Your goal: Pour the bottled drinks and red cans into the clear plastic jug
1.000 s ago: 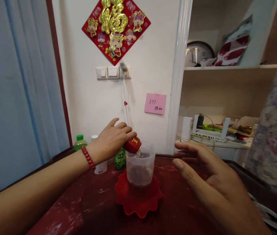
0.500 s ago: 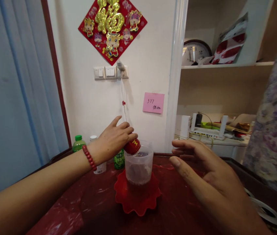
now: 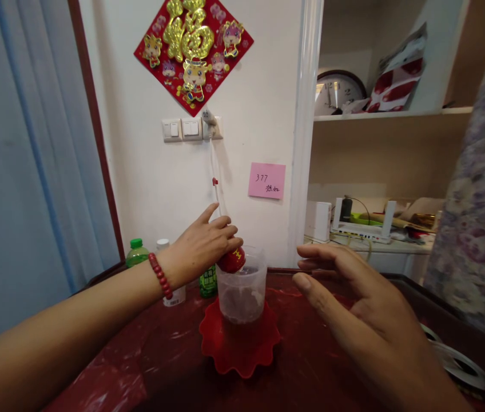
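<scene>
My left hand point(image 3: 202, 247) is wrapped round a red can point(image 3: 231, 260) with yellow lettering, tilted over the rim of a clear plastic container point(image 3: 242, 294). A little liquid seems to be inside the container, which stands on a red scalloped plate point(image 3: 242, 357). To the right of it, my right hand point(image 3: 358, 309) hangs in the air, fingers apart, touching nothing. Behind my left forearm are a green-capped bottle point(image 3: 136, 252), a white-capped bottle point(image 3: 175, 296) and a dark green labelled bottle point(image 3: 209, 281).
A dark red table point(image 3: 174, 366) lies below, with round metallic rims point(image 3: 461, 366) at its right edge. On a shelf behind are a white router point(image 3: 362, 230) and a clock point(image 3: 339, 94). A pink note point(image 3: 267, 181) is on the wall.
The view has shifted slightly. Both hands keep nearly the same poses, and the red can stays tilted over the container.
</scene>
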### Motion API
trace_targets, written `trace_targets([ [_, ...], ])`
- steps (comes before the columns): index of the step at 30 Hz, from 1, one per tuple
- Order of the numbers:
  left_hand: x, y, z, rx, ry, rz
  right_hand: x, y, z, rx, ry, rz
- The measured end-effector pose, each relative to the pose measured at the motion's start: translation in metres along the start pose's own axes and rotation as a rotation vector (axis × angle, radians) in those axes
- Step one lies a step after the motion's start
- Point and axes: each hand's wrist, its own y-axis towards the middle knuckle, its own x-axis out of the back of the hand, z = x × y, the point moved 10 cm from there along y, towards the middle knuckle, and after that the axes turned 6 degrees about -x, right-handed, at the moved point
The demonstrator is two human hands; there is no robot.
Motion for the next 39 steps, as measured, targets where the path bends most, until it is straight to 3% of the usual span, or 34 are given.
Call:
trace_targets([
  [5,0.006,0.005,-0.005,-0.045,-0.041,-0.054,-0.001,-0.002,-0.001,0.017,0.009,0.0],
  [11,0.003,0.011,-0.013,-0.086,-0.01,-0.007,0.0,-0.003,-0.001,0.012,0.001,0.001],
  [22,0.004,0.009,-0.015,-0.091,-0.092,-0.073,-0.002,-0.001,0.002,0.017,-0.005,0.009],
  [30,-0.002,0.011,-0.019,-0.098,-0.002,0.057,0.0,-0.002,0.004,0.04,-0.006,0.003],
  [39,0.0,0.011,-0.019,-0.1,-0.001,0.044,0.001,-0.003,0.004,0.035,0.008,0.002],
])
